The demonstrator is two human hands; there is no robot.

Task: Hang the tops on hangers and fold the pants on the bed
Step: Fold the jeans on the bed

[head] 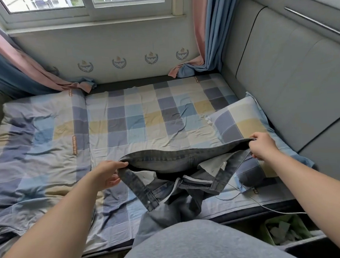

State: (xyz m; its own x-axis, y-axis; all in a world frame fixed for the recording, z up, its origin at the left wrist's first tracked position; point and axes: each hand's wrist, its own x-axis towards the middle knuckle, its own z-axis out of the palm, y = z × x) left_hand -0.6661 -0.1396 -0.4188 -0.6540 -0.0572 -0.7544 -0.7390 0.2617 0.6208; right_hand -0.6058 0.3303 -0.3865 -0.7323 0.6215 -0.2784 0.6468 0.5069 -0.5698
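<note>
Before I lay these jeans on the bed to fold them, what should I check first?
1. Left hand grip on the jeans waistband: ok, fingers pinch its left end.
2. Right hand grip: ok, it pinches the right end.
3. Fly closed: not ok, it hangs open with the button undone.
4. Legs straight: cannot tell, they drop past the bed edge, partly hidden by your body.
5. Landing spot: ok, flat checked sheet ahead, beside the pillow.
6. White cable at the bed's near right edge: not ok, the jeans could land on it.
</note>
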